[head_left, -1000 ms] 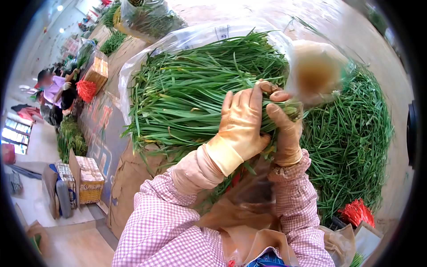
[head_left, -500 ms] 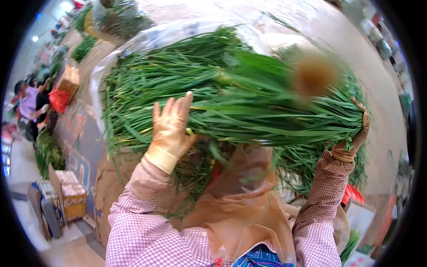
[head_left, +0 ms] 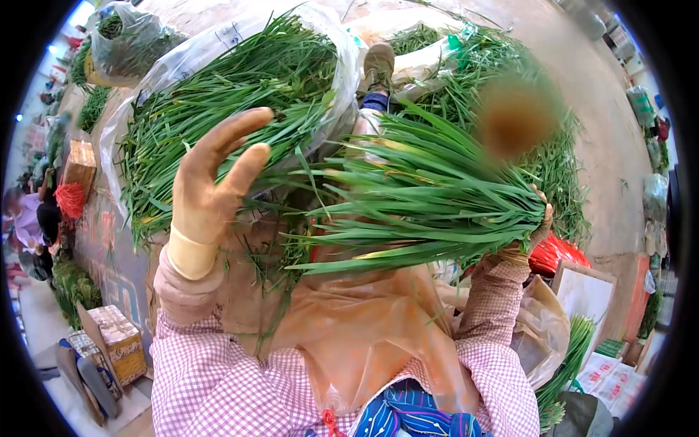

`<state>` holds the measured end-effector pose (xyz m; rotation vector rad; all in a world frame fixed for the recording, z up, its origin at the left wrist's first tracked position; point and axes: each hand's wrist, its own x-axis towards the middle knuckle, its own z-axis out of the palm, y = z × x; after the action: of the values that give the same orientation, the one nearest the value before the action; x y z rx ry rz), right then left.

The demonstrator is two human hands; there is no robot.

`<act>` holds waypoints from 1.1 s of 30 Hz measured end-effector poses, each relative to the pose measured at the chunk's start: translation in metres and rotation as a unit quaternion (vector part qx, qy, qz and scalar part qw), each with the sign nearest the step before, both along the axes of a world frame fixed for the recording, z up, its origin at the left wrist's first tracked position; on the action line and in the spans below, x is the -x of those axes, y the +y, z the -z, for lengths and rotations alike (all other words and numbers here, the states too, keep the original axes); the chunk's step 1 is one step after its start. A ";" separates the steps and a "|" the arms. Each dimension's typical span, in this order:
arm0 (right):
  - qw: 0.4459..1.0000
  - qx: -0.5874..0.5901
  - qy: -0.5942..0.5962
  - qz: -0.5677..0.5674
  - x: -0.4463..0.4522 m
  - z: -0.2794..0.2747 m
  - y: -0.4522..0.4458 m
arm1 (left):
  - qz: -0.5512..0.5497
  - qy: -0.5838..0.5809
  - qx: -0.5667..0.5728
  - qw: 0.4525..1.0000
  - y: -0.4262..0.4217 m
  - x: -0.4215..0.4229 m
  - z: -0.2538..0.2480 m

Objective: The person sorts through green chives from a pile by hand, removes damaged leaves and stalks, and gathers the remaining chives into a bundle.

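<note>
My right hand (head_left: pixel 537 227), gloved, is closed around the gathered end of a bunch of garlic chives (head_left: pixel 429 193). The long flat leaves fan out to the left, above my apron (head_left: pixel 364 313). My left hand (head_left: pixel 207 182), in a tan rubber glove, is raised with thumb and fingers apart and holds nothing. Behind it lies a large heap of garlic chives (head_left: pixel 240 102) in an open clear plastic bag (head_left: pixel 348 54). The left hand is apart from the bunch.
Loose green leaves (head_left: pixel 561 175) lie beyond my right hand. Red plastic strips (head_left: pixel 557 255), a white board (head_left: pixel 586 295) and more chives (head_left: pixel 568 364) are at the right. A carton (head_left: pixel 116 342) stands at the lower left. Far left, a person (head_left: pixel 33 215) sits.
The bunch has moved down and toward me, clear of the bagged heap, its leaves now fanned. My left hand has come off the leaves and moved left. My right hand keeps its grip.
</note>
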<state>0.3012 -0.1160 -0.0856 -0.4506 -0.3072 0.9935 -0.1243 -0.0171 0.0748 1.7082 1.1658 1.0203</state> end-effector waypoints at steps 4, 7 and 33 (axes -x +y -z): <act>0.999 -0.006 0.028 -0.016 0.009 0.005 -0.003 | 0.179 0.080 -0.035 0.980 0.011 -0.024 0.000; 0.999 -0.009 0.025 -0.031 0.013 0.003 -0.002 | 0.235 0.098 0.010 0.967 0.031 -0.052 0.012; 0.982 0.122 0.141 0.029 -0.005 0.056 0.006 | 0.362 -0.113 0.537 0.753 -0.064 -0.102 0.143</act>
<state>0.3061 -0.1097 -0.1416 -0.5287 0.0841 1.0286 -0.0227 -0.0806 -0.0678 0.8653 0.5748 -0.0288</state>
